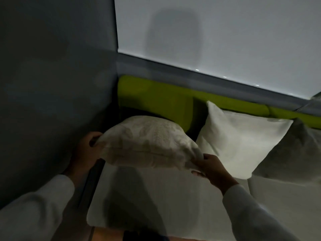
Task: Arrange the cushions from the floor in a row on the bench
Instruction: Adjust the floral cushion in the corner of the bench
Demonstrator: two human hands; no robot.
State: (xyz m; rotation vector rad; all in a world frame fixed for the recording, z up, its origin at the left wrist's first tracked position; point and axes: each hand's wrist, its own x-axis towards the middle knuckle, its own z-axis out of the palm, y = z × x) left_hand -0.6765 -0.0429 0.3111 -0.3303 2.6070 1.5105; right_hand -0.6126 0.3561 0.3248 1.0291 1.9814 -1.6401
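Patterned cushion [147,141]: cream fabric with a faint leaf-like print and a seam along its near edge; plump, held roughly flat at the centre of the frame, above the left end of the worktop [173,197], in front of the green backrest [156,98].
Left hand [86,146]: grasps the cushion's left corner, fingers curled over the edge, close to the grey wall [52,84].
Right hand [212,169]: pinches the cushion's lower right corner, thumb on top.
White cushion [243,136]: plain, stands tilted against the backrest, right of centre.
Grey cushion [295,150]: leans at the right edge of the frame, just beside the white one.
Sleeves [251,209]: pale, long.
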